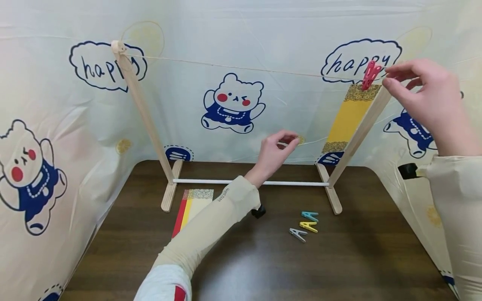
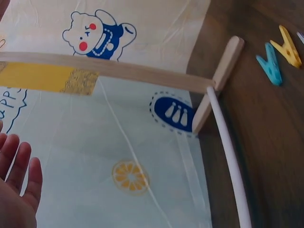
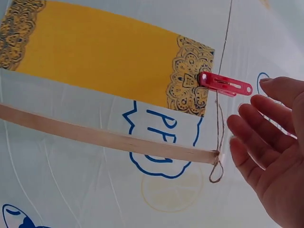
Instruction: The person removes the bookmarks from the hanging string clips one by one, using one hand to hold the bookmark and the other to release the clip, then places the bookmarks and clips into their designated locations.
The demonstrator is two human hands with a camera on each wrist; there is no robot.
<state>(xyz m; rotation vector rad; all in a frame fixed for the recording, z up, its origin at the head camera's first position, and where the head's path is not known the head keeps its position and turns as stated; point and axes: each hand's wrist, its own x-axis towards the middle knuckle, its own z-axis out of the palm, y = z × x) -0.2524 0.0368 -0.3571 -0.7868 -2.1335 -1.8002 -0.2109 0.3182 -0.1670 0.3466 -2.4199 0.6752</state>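
A yellow paper strip (image 1: 348, 119) with dark lace-patterned ends hangs near the right end of a thin string (image 1: 226, 66). One red clothespin (image 3: 225, 84) clips its top edge to that string. My right hand (image 1: 433, 94) is just right of the clothespin, fingers loosely bent; in the right wrist view, a gap separates the fingertips from it and nothing is held. Lower and nearer the middle, my left hand (image 1: 273, 152) hovers above the white rod (image 1: 293, 183) with relaxed fingers. Its palm looks bare in the left wrist view.
The string spans two wooden posts (image 1: 144, 113) on flat feet. Blue (image 1: 310, 215), yellow (image 1: 308, 226) and grey (image 1: 298, 234) clothespins lie on the dark table (image 1: 263, 267). Overlapping paper strips (image 1: 182, 213) in red, yellow and cream lie partly behind my left sleeve. A printed cloth backdrop hangs behind.
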